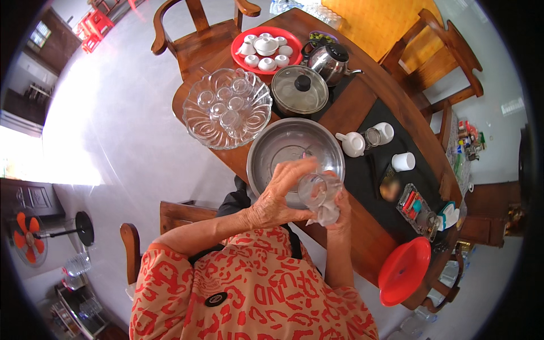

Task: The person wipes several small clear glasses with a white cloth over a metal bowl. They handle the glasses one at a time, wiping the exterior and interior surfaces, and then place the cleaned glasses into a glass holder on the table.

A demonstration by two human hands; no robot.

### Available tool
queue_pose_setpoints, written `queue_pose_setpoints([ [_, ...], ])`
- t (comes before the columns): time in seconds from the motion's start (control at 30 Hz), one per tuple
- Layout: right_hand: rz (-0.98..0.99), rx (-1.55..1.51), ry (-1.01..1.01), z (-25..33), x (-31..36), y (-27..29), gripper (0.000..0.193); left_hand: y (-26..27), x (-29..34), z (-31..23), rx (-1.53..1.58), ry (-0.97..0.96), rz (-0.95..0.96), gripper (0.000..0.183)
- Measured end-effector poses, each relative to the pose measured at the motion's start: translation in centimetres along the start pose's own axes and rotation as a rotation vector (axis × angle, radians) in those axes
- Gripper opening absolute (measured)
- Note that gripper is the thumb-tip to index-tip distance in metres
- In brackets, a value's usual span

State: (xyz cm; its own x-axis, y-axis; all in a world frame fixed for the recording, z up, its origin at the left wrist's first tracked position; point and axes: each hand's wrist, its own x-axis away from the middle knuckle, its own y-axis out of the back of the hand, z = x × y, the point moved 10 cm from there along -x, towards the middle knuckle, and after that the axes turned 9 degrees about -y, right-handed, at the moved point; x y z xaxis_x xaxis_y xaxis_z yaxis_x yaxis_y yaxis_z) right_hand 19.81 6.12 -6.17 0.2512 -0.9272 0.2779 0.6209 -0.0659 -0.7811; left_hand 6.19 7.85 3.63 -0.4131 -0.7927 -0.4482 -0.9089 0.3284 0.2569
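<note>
Head view: a clear glass (313, 190) was held near the basin's five o'clock edge. By the right hand (339, 209) it was gripped, fingers closed about it with a thin, crumpled white cloth (327, 215). The left hand (277, 195) was held half open at nine o'clock of the glass, thumb and fingers curved apart; whether the glass was touched by it could not be told. Beneath lay the basin (266, 150), round, wide and of dull grey metal. All this was borne by a table (354, 107) of glossy reddish-brown wood, partly covered by a flat black runner (354, 170).

Reckoned from the basin, a scalloped bowl (195, 122) of ridged glass was set at ten o'clock, filled with small clear glasses (229, 118). At twelve, a metal pot (292, 93) was topped by a see-through lid with a black knob; beyond it, a shiny steel kettle (328, 62) was seen. Smooth white teaware (265, 46) was ringed on a round red tray (241, 42) between eleven and twelve. At three, a plain white cup (403, 162) was placed; between four and five, a red plastic dish (405, 272).

Outward, pale, smooth floor (130, 113) was brightly lit at nine, and carved wooden chairs (425, 68) were seen at eleven and two.
</note>
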Motion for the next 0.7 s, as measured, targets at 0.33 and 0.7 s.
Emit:
queue_pose_setpoints([
  [0.33,-0.049,0.584,0.199,9.2,-0.2,-3.1,0.060,-0.7,8.9,6.2,-0.586,-0.073,0.386,0.037],
  [0.7,-0.126,1.069,0.349,12.3,-0.6,-6.8,0.060,-0.9,9.7,7.5,-0.582,-0.095,0.488,0.032],
])
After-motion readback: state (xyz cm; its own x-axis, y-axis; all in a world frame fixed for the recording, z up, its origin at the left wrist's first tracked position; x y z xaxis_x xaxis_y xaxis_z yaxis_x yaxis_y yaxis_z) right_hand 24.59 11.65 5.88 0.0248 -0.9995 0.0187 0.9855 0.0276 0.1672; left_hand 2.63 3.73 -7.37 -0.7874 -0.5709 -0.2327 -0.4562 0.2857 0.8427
